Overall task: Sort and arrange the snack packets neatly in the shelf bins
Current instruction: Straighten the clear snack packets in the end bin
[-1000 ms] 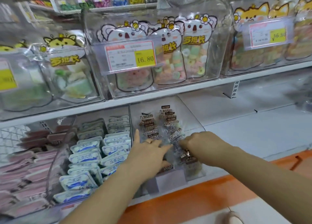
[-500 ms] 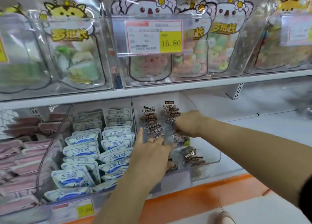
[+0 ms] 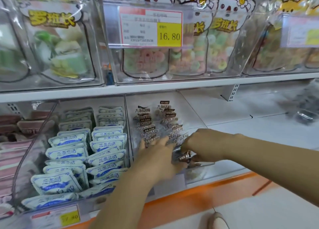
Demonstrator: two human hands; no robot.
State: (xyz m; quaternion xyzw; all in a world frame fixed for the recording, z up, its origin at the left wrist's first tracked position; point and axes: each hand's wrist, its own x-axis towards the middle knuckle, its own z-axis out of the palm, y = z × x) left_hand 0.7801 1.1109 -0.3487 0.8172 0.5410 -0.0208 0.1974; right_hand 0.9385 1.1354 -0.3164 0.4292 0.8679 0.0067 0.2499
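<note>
The white lower shelf (image 3: 259, 133) carries clear bins (image 3: 193, 111) at its left.

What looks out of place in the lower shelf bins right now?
The brown-label packets in their bin lie jumbled, labels tilted every way, unlike the neat rows of white-and-blue packets beside them. The left hand rests on the pile; the right hand grips one.

1 head-worn wide-angle view faces the shelves (image 3: 172, 87) front-on, tilted slightly down, within arm's reach of the lower bins (image 3: 195, 111).
</note>
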